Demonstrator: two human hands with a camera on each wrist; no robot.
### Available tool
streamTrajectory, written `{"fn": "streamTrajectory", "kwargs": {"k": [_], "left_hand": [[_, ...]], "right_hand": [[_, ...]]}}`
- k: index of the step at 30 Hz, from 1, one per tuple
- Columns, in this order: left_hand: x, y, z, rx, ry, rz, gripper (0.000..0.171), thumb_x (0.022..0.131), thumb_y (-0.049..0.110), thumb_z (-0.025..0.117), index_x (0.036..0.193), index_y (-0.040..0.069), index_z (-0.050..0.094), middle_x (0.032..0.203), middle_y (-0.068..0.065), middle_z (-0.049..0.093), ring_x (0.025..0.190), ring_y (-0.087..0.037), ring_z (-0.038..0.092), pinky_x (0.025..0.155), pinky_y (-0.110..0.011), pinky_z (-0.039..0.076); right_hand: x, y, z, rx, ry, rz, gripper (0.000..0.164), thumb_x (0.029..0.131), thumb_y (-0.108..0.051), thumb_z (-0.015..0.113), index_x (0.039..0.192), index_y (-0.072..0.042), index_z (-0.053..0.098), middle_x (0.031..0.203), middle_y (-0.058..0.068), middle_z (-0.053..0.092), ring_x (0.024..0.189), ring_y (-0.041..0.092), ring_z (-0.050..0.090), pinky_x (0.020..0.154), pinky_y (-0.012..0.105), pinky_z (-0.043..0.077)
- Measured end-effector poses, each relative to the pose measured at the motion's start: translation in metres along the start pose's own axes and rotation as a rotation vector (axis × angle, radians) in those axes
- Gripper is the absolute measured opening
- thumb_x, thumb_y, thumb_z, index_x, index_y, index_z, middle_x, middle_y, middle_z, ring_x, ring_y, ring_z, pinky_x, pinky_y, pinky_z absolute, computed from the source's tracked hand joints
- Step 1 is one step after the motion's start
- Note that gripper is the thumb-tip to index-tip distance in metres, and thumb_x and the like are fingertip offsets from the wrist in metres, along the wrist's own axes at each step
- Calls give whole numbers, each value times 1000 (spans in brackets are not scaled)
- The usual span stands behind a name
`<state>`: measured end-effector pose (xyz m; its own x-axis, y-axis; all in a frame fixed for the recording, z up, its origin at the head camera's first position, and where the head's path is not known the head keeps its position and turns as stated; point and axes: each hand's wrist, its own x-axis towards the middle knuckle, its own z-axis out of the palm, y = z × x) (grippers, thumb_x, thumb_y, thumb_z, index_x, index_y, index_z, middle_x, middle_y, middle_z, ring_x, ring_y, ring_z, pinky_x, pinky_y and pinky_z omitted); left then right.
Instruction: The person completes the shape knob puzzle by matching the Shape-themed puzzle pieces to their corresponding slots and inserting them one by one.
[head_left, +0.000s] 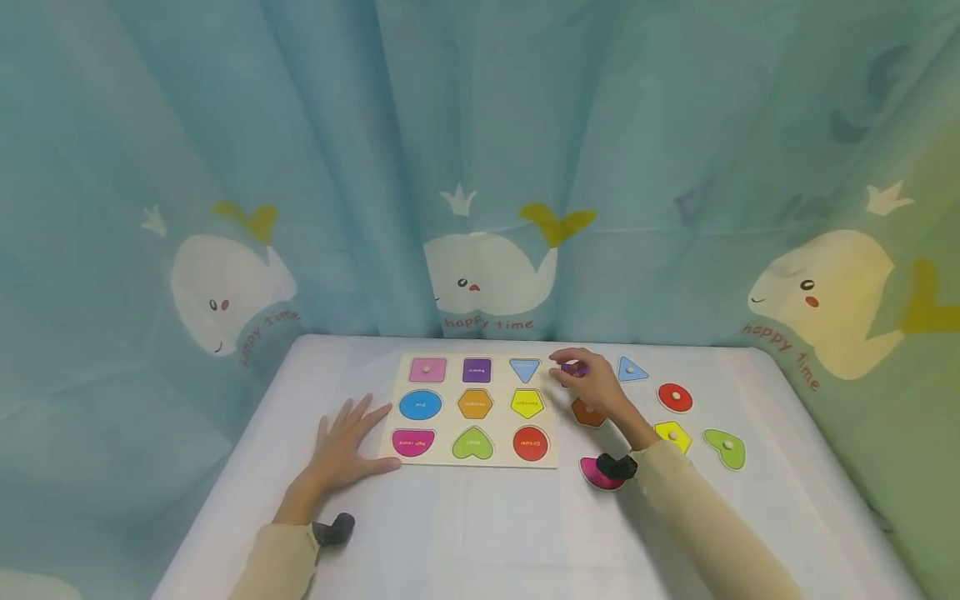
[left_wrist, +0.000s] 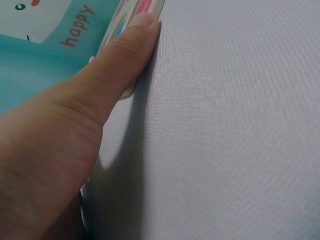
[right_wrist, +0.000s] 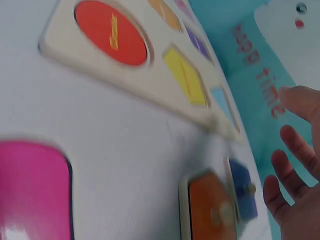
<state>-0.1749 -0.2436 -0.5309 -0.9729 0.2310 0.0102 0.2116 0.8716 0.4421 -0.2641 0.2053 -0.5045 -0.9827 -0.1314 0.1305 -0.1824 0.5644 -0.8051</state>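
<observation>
Here, left grip [head_left: 341,450] splayed at 1 board [head_left: 443,442], right grip [head_left: 597,387] parted, empty, near 7 loose pieces [head_left: 676,400]

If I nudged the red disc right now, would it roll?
Probably not: the red disc lies flat on the table, so it should slide. It looks thin, so likely light; its knob should make lifting easy.

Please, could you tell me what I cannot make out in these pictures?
Head view: part of the purple piece, covered by the right hand.
Head view: part of the magenta piece, behind the black wrist device.
Right wrist view: lettering on the red circle, blurred.
Left wrist view: most of the board, hidden by the left hand or cut off by the top edge.
</observation>
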Motion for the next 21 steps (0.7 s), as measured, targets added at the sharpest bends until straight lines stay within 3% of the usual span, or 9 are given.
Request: {"fn": "streamTrajectory", "kwargs": {"k": [2, 10, 21], "left_hand": [[2, 1, 0, -3, 1, 1, 102, 73, 67, 79, 156, 20, 45, 167, -18, 28, 153, -50, 11, 114, -78, -1], [4, 0, 1, -5, -12, -6, 103, 72, 68, 79, 156, 21, 45, 167, -18, 27, 153, -50, 11, 114, -78, -2], [1, 2, -1, -10, -2, -10, 103, 71, 67, 81, 156, 20, 46, 167, -18, 28, 153, -50, 11, 114, -78, -2]], "right_hand": [[1, 7, -7, -1, 2, 50, 34, 95, -25, 76, 126, -12, 71, 119, 13, 67, 98, 30, 61, 67, 28, 55], [0, 32, -21, -52, 16, 208, 40, 97, -27, 73, 134, -13, 66, 132, 18, 58, 116, 37, 53, 90, 45, 56], [-1, 44, -21, -98, -23, 239, 34, 96, -27, 74, 124, -8, 73, 128, 18, 56, 110, 35, 53, 88, 41, 52]]}}
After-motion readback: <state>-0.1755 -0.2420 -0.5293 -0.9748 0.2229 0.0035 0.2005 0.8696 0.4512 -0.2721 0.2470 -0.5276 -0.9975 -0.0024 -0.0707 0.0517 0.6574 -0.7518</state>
